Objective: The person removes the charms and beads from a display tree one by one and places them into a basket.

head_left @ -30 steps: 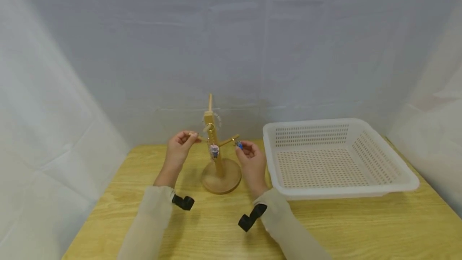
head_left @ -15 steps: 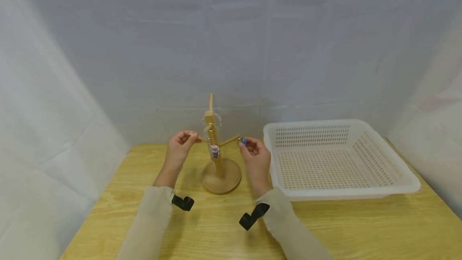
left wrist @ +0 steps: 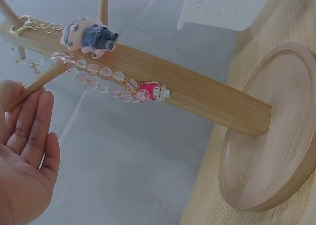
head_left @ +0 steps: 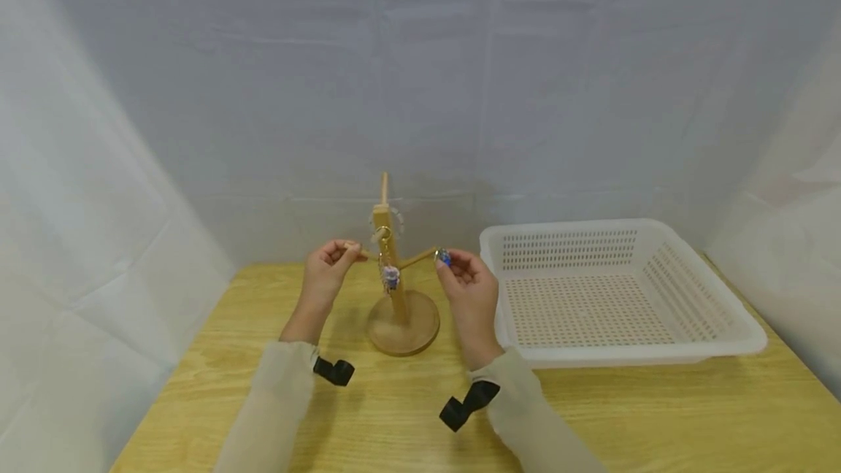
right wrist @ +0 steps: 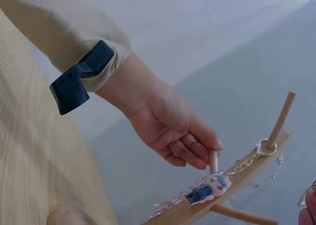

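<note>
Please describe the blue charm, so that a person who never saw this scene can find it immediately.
Beside the white basket is a wooden stand. Near its right peg, the right hand pinches the blue charm, brighter blue than the paler figure charm hanging on the stand.

Before you, a yellowish wood-grain tabletop stretches toward a grey backdrop sheet scored by upright and level creases. A whiter, rumpled sheet hangs at your left, while another pale sheet flanks your right. Soft, diffuse light leaves faint shadows on the wood and the backdrop dimmer than the sides.
</note>
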The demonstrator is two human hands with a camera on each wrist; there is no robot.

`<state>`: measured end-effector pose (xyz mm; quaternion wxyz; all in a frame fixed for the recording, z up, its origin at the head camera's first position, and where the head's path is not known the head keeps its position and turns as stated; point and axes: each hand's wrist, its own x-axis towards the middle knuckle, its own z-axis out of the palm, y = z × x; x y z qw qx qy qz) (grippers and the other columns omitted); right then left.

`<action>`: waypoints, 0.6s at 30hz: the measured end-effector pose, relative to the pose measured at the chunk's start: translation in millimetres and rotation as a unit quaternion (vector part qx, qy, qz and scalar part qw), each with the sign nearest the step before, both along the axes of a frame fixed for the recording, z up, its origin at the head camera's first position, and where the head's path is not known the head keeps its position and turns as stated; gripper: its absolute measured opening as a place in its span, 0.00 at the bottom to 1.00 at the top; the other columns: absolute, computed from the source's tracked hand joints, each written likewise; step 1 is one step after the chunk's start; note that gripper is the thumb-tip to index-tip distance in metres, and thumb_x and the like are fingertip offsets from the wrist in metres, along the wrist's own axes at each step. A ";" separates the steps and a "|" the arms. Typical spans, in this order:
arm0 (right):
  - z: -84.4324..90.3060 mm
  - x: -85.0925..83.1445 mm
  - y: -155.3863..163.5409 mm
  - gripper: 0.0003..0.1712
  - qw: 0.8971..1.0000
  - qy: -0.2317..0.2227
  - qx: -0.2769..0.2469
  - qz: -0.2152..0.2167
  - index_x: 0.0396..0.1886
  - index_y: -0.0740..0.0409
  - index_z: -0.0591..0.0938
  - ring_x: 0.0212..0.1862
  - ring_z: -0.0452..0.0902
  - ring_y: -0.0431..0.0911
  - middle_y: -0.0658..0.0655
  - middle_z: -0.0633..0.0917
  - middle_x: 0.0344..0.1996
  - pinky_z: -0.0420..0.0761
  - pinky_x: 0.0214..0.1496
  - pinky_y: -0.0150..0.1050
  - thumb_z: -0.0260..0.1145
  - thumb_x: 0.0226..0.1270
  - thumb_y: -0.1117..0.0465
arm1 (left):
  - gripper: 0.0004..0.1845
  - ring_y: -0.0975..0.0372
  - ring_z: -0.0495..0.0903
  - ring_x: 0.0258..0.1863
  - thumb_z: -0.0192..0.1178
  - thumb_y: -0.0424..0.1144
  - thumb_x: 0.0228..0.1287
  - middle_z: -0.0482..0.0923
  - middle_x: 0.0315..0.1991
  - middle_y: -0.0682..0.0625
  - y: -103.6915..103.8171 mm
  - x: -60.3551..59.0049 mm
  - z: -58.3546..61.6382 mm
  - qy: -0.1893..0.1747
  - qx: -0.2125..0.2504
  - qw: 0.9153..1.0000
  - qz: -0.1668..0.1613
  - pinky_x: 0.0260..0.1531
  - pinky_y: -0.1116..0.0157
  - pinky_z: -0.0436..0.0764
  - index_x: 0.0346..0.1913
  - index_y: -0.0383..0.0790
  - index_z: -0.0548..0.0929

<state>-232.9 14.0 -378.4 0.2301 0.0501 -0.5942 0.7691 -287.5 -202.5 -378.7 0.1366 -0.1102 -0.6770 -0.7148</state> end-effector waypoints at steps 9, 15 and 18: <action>14.6 7.7 12.8 0.13 0.999 0.031 0.011 0.011 0.42 0.73 0.79 0.35 0.80 0.38 0.62 0.83 0.36 0.80 0.38 0.26 0.67 0.58 0.71 | 0.06 0.66 0.81 0.31 0.60 0.33 0.64 0.81 0.29 0.57 -1.6 -3.7 -2.5 0.000 0.004 1.000 0.001 0.46 0.66 0.80 0.34 0.31 0.78; 19.1 12.2 32.7 0.12 0.998 0.037 0.043 0.013 0.43 0.71 0.80 0.37 0.80 0.39 0.62 0.83 0.37 0.81 0.38 0.27 0.67 0.59 0.71 | 0.07 0.67 0.81 0.30 0.60 0.34 0.64 0.81 0.28 0.57 -1.5 -5.7 -2.8 -0.010 -0.001 1.000 0.008 0.46 0.69 0.80 0.35 0.31 0.78; 20.8 15.3 46.8 0.13 0.997 0.044 0.060 0.013 0.44 0.70 0.80 0.37 0.80 0.40 0.61 0.82 0.38 0.81 0.38 0.28 0.67 0.59 0.71 | 0.04 0.66 0.82 0.30 0.59 0.32 0.64 0.81 0.28 0.57 -0.4 -7.9 -2.4 -0.006 0.007 1.000 -0.001 0.45 0.68 0.80 0.32 0.36 0.79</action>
